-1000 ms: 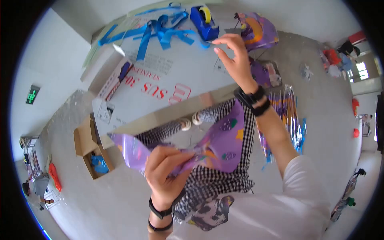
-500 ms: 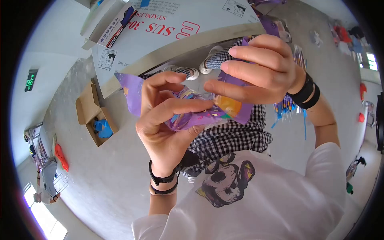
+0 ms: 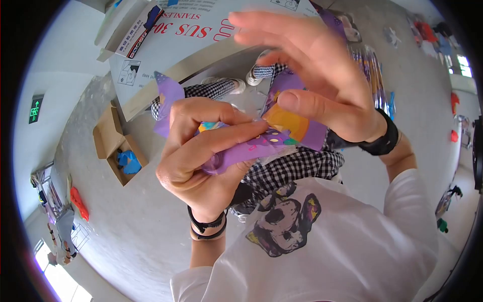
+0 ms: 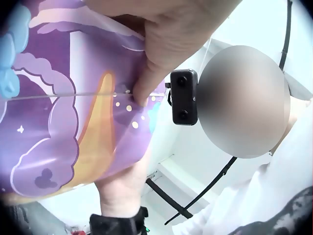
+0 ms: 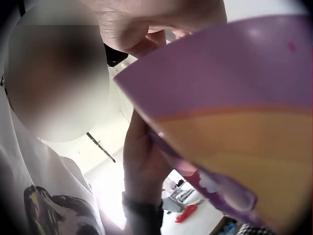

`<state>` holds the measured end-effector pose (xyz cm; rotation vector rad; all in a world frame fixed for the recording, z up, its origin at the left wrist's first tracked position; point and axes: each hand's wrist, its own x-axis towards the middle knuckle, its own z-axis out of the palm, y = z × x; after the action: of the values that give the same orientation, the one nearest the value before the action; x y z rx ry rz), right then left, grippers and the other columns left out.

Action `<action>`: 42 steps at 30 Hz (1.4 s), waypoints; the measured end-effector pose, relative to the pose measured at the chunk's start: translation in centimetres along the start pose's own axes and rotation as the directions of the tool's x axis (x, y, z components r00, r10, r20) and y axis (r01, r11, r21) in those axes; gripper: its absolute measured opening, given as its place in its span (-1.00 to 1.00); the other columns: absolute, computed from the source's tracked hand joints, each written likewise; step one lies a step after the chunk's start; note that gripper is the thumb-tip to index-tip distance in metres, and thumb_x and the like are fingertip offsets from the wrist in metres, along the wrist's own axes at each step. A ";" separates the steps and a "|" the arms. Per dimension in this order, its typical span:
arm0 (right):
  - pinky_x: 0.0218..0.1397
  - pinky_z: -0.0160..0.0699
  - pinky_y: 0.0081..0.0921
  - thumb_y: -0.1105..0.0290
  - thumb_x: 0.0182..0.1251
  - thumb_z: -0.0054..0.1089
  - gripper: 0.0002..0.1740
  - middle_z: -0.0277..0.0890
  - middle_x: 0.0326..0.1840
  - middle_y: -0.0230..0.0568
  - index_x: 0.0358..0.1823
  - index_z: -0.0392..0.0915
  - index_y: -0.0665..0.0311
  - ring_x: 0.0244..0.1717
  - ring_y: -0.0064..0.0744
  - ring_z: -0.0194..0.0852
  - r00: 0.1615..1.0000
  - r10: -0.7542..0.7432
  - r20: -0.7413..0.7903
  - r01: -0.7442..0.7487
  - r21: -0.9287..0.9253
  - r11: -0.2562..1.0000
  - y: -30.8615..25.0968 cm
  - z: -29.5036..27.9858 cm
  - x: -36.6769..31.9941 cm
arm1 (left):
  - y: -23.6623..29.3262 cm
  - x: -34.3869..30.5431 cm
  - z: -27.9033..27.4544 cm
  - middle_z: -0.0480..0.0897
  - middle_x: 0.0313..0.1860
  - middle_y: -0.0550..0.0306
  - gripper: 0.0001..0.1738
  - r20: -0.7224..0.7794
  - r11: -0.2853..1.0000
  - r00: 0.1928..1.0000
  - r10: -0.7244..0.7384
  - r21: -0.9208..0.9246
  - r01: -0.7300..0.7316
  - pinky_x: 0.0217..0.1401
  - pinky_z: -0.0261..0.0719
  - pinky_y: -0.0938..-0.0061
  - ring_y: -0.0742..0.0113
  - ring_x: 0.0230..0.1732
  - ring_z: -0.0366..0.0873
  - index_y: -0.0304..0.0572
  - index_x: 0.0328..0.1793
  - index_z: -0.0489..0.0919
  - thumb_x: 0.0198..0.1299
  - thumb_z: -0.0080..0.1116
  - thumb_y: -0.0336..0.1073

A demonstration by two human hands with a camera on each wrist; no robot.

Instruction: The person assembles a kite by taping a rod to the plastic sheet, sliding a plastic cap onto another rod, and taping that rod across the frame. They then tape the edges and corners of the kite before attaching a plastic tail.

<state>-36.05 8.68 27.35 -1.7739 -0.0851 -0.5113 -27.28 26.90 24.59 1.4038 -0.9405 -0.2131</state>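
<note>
A shiny purple printed film point(image 3: 314, 136) with a yellow-orange patch is bunched in front of the lap, its ends flaring to both sides. The left hand point(image 3: 193, 151) pinches its gathered middle between thumb and fingers. Close over the right end, the right hand point(image 3: 322, 65) has its fingers extended and blurred, with the thumb overlapping the orange patch. In the left wrist view the film point(image 4: 44, 166) shows a crescent and cloud print, and a thin clear line runs across it. The film point(image 5: 234, 68) covers much of the right wrist view.
Ahead is a table topped with a lettered sheet point(image 3: 201, 30), a tape dispenser carton point(image 3: 138, 38) at its left. An open cardboard box point(image 3: 108, 133) holding a blue item point(image 3: 129, 162) sits on the floor at left. Long purple packs point(image 3: 370, 70) lie at right.
The right hand was over the table near the blue tape dispenser, came back to the film, and now spreads its fingers there. The left hand keeps its pinch. The head view has tilted down.
</note>
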 end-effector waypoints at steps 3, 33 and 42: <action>0.42 0.28 -0.27 -0.01 0.47 0.07 -0.35 0.30 0.46 0.13 0.32 0.44 0.40 0.44 -0.12 0.30 0.962 0.272 -0.032 -0.261 0.194 0.946 0.2 -1.0 -0.5 | -0.1 0.0 0.2 0.65 -0.27 0.18 -0.60 -0.017 0.995 0.998 0.057 0.086 -0.055 -0.13 0.45 0.49 0.33 -0.17 0.50 -0.22 -0.26 0.81 -0.42 0.46 -0.50; 0.11 0.40 -0.23 0.38 -0.05 0.59 -0.75 0.54 -0.12 -0.02 -0.31 0.75 0.24 -0.10 -0.25 0.47 0.911 -0.104 0.399 0.233 -0.292 0.927 -1.1 -5.6 -1.0 | -2.0 -0.6 1.4 0.56 -0.32 0.03 -0.63 0.137 0.912 0.943 0.303 0.245 -0.328 -0.28 0.35 0.31 0.12 -0.30 0.49 -0.30 -0.40 0.67 -0.38 0.37 -0.20; 0.13 0.41 -0.18 0.41 -0.10 0.59 -0.78 0.53 -0.11 -0.05 -0.39 0.73 0.25 -0.11 -0.22 0.45 0.950 -0.111 0.293 0.205 -0.313 0.927 -2.0 -3.9 -1.0 | -1.8 -0.1 1.0 0.56 -0.33 0.02 -0.57 0.194 0.897 0.934 0.299 0.275 -0.345 -0.27 0.40 0.28 0.12 -0.29 0.49 -0.34 -0.34 0.71 -0.49 0.24 -0.33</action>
<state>-38.75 5.73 29.52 -2.1841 -0.3537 -0.4133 -27.30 25.89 22.81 1.4997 -1.3600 0.0863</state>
